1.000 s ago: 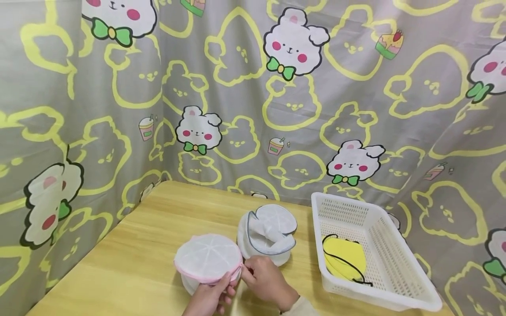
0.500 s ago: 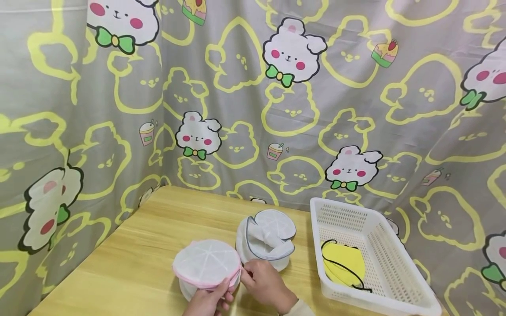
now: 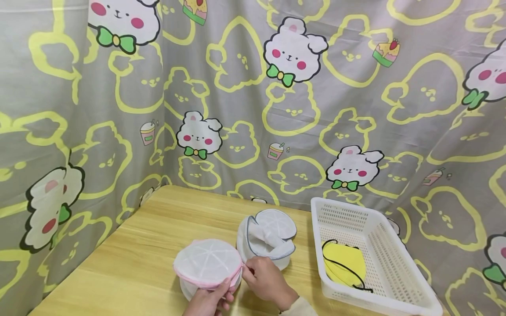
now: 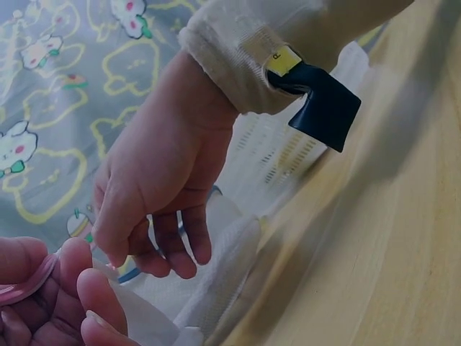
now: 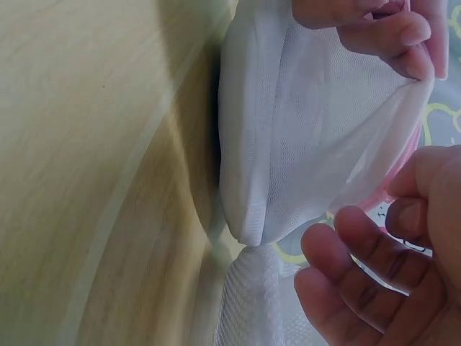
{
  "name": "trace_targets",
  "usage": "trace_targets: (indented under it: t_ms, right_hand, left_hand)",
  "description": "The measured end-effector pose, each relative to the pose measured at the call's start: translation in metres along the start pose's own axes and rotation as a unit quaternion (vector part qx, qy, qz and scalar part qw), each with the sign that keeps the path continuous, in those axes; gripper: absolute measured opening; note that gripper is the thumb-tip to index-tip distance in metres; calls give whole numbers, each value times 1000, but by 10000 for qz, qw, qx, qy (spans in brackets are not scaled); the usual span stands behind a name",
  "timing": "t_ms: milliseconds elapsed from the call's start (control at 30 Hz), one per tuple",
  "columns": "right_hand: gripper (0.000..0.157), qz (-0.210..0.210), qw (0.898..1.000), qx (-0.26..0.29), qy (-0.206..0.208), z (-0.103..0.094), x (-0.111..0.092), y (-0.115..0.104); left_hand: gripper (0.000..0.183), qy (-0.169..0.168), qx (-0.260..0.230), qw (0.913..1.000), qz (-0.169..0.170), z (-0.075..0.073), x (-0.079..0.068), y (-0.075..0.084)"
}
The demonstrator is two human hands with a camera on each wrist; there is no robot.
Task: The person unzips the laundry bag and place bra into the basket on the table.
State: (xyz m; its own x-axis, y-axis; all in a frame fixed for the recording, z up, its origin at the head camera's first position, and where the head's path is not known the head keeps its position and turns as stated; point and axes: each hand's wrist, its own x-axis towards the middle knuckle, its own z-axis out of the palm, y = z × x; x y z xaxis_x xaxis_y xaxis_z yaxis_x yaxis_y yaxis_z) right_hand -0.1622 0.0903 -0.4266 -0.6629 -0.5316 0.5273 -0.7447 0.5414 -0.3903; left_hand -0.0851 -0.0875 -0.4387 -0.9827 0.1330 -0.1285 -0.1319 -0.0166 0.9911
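Observation:
A round white mesh laundry bag with pink zipper trim [image 3: 208, 262] stands on the wooden table, its top nearly flat. My left hand [image 3: 211, 300] pinches the bag's pink rim at the front, thumb on top, fingers curled beneath. At the rim's right side, my right hand [image 3: 266, 281] pinches the zipper end between thumb and forefinger; the pull itself is hidden. In the right wrist view, the mesh side [image 5: 317, 130] is drawn up taut toward the left hand. Just behind the right hand sits a second round mesh bag with blue-grey trim [image 3: 275, 221], its lid partly open.
To the right stands a white perforated plastic basket [image 3: 379, 303], holding a yellow pouch with a black cord [image 3: 345, 263]. A patterned curtain [image 3: 245, 101] encloses the back and sides of the wooden table [image 3: 134, 245].
The head view has tilted slightly, so everything sits a little lower in it. Both hands keep their grip on the pink-trimmed laundry bag, with hardly any movement.

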Motion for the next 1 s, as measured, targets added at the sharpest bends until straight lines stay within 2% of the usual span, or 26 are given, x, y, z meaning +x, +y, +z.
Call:
trace_targets:
  t_ms: [200,433,733,900,1000]
  right_hand:
    - [41,97,9999,10,-46,0,0,2]
    - [41,27,10000,-73,1,-1,2,6]
    - [41,340,9991,-154,-216,-2,1,14]
    - [40,326,9991,-209,-175,0,1,16]
    - [40,270,9993,-206,-120,0,1,15]
  left_hand:
    - [49,-23,-81,10000,-36,-1,0,-1]
    - [45,-56,-65,10000,33,-1,-2,1]
    - [33,-63,-113,9999,-101,-1,-3,3]
    - [29,-22,-538,9985,-118,-1,-2,4]
    - [27,-114,-867,9962,-54,0,-2,4]
